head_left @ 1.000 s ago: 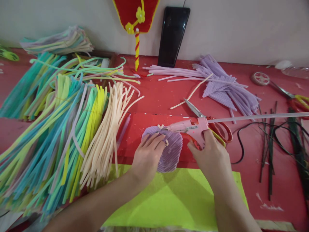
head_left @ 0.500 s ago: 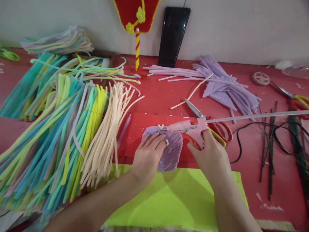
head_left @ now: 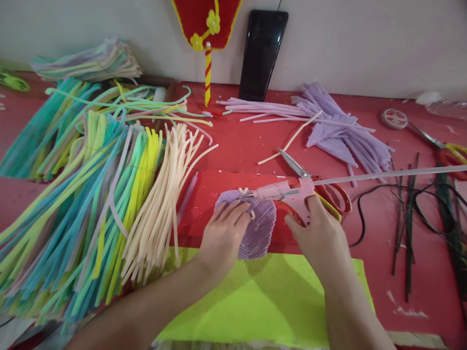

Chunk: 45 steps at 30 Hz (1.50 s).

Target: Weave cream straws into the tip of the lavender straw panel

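Note:
My right hand (head_left: 324, 231) is wrapped round the handle of a pink hot glue gun (head_left: 280, 190). A long clear glue stick (head_left: 394, 175) runs out of its back. The gun's nozzle points left, at the upper part of a purple panel (head_left: 260, 233) made of pipe cleaners laid side by side. My left hand (head_left: 228, 226) lies on the panel's left side with fingers stretched out, their tips close to the nozzle. Small bent cream pipe cleaner pieces (head_left: 252, 215) show beside the fingers and at the panel's top edge; what lies under the fingers is hidden.
Scissors (head_left: 297, 165) lie just behind the glue gun. Bundles of coloured pipe cleaners (head_left: 87, 194) fill the left; purple ones (head_left: 339, 126) lie back right. A black phone (head_left: 262, 56) leans on the wall. A black cord (head_left: 361, 209) curves at right. A yellow-green sheet (head_left: 248, 301) is in front.
Almost nothing differs. The glue gun and both hands keep nearly the same place; any shift is too slight to make out clearly.

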Each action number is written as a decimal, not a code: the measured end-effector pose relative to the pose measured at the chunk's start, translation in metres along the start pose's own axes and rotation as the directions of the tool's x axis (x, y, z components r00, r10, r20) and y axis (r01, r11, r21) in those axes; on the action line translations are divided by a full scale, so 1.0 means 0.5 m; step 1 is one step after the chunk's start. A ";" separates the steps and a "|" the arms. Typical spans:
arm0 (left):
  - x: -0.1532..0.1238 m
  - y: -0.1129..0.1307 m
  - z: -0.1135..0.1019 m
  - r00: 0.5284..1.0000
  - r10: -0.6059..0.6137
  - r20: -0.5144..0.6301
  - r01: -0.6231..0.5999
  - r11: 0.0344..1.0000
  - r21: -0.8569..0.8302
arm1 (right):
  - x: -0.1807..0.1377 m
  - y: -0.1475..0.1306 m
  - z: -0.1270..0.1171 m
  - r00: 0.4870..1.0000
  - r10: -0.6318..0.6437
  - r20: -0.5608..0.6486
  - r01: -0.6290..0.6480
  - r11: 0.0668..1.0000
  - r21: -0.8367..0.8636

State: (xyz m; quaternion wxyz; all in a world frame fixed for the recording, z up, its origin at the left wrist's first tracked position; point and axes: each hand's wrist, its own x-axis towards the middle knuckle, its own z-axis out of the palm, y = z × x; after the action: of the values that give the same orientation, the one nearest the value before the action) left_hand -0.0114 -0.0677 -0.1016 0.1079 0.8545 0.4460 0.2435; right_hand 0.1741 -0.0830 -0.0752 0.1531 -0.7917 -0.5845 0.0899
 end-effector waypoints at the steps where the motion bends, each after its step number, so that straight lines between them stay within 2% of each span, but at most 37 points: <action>1: 0.000 0.000 0.000 1.000 0.000 0.000 0.000 1.000 0.000 | 0.000 0.000 0.000 1.000 0.005 0.000 -0.005 1.000 0.004; 7: 0.000 0.000 0.003 1.000 -0.003 0.008 0.003 1.000 -0.007 | 0.003 0.003 0.002 1.000 0.013 -0.025 -0.013 1.000 0.001; 20: -0.001 0.000 0.000 1.000 -0.007 0.019 0.007 1.000 -0.011 | 0.007 0.003 0.001 0.999 0.052 0.008 -0.053 0.996 0.070; 34: 0.001 0.000 0.001 1.000 0.003 0.009 -0.003 1.000 -0.022 | 0.009 0.004 -0.001 0.996 0.092 0.012 -0.092 0.993 0.073; 39: 0.003 -0.002 -0.002 1.000 0.011 -0.012 -0.012 0.998 -0.054 | 0.013 0.005 0.003 0.997 0.053 -0.062 -0.050 0.997 0.057; 42: 0.012 -0.011 -0.010 0.999 -0.022 -0.042 0.016 0.990 -0.140 | 0.023 0.011 0.004 0.982 0.072 -0.174 -0.063 0.997 0.054; 45: 0.025 -0.026 -0.022 0.993 -0.106 -0.045 0.093 0.969 -0.227 | 0.041 0.028 0.003 0.946 0.120 -0.301 -0.110 0.993 0.049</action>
State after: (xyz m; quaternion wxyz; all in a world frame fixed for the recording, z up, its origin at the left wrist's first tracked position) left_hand -0.0201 -0.0504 -0.0931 0.2033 0.8060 0.4608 0.3108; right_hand 0.1924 -0.0669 -0.0806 0.2481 -0.8263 -0.5054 -0.0148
